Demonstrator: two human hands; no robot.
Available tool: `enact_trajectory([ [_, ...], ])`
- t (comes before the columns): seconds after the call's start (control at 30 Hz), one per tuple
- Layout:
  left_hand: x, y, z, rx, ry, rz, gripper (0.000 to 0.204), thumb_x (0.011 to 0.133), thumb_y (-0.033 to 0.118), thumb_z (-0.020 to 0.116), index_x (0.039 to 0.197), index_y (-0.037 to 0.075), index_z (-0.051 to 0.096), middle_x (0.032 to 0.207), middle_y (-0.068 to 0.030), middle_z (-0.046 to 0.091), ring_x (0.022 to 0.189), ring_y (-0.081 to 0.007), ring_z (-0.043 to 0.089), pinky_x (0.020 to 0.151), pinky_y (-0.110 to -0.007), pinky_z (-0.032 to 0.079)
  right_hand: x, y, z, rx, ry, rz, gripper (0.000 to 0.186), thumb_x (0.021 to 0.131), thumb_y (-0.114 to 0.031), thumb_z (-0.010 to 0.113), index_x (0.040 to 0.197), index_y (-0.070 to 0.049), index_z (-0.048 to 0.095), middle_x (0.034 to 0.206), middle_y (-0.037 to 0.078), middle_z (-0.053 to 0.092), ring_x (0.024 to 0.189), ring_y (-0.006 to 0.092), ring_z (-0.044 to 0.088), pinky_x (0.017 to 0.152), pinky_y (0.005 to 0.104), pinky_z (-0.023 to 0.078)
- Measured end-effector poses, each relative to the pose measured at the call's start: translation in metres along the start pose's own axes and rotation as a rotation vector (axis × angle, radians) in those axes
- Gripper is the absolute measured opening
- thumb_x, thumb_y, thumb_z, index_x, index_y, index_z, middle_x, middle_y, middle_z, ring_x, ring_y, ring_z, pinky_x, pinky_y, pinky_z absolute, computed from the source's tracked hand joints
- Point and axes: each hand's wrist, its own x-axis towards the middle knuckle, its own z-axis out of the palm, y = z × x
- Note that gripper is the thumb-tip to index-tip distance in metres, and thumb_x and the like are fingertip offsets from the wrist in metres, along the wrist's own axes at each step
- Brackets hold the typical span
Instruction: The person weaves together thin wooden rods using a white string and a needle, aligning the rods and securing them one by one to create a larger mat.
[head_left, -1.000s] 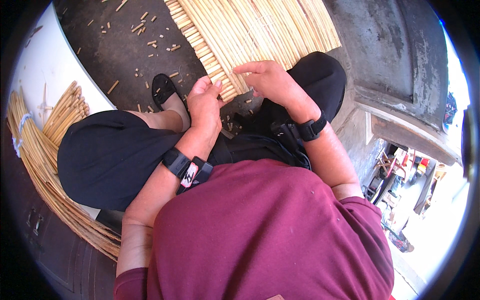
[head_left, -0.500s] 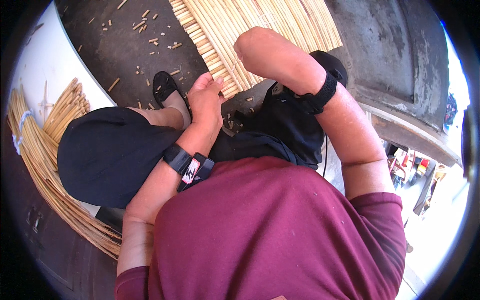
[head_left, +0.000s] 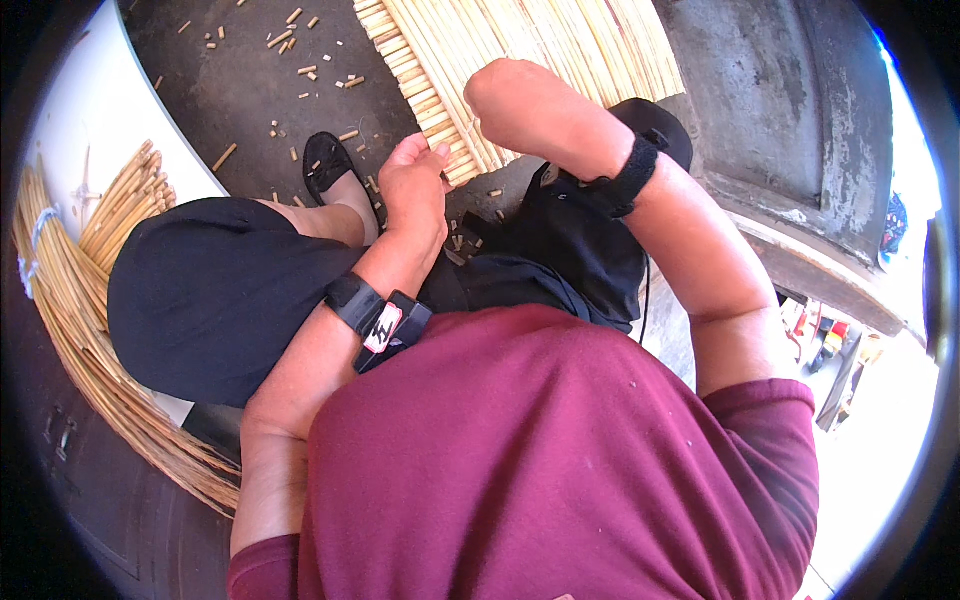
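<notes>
A pale stick mat [head_left: 575,50] lies at top centre, its near left corner pinched between thumb and fingers of the left hand [head_left: 412,185]. The right hand [head_left: 505,100] curls over the mat's near part (its fingertips are hidden, so I cannot tell whether it grips anything).

Dark handwritten-looking character [head_left: 381,331] on red-edged white label [head_left: 389,314], black left-wrist device [head_left: 412,311].

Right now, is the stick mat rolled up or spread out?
Spread out: the stick mat shows sticks side by side; its far end is out of view.
</notes>
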Motion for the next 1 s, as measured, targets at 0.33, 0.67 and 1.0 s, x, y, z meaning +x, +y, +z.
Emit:
enact_trajectory([
  [0.33,-0.004,0.004,0.002,0.046,0.041,0.021,0.008,0.087,0.002,0.059,0.093,0.003,0.064,0.073,0.0014,0.06,0.06,-0.0067,0.052,0.051,-0.023,0.039,0.0,-0.015,0.025,-0.064,0.061,-0.052,0.013,0.074,-0.009,0.059,0.077,0.002,0.067,0.075,0.02,0.066,0.072,0.0352,0.067,0.064,0.0412,0.054],
  [0.67,-0.003,0.005,0.002,0.065,-0.009,-0.024,0.012,0.09,0.002,0.053,0.097,0.007,0.061,0.085,0.0003,0.063,0.071,-0.0079,0.056,0.056,-0.022,0.041,0.0,-0.01,0.028,-0.067,0.123,-0.13,0.012,0.076,-0.008,0.058,0.081,0.002,0.062,0.074,0.019,0.066,0.072,0.033,0.068,0.063,0.0403,0.054],
  [1.0,-0.005,0.008,0.002,0.093,-0.018,-0.05,0.014,0.086,0.0,0.052,0.098,0.003,0.06,0.085,-0.0037,0.062,0.072,-0.0132,0.058,0.06,-0.027,0.049,-0.002,-0.024,0.041,-0.192,0.183,-0.062,0.014,0.074,-0.01,0.062,0.085,-0.001,0.059,0.069,0.012,0.066,0.066,0.0264,0.068,0.057,0.0383,0.052],
])
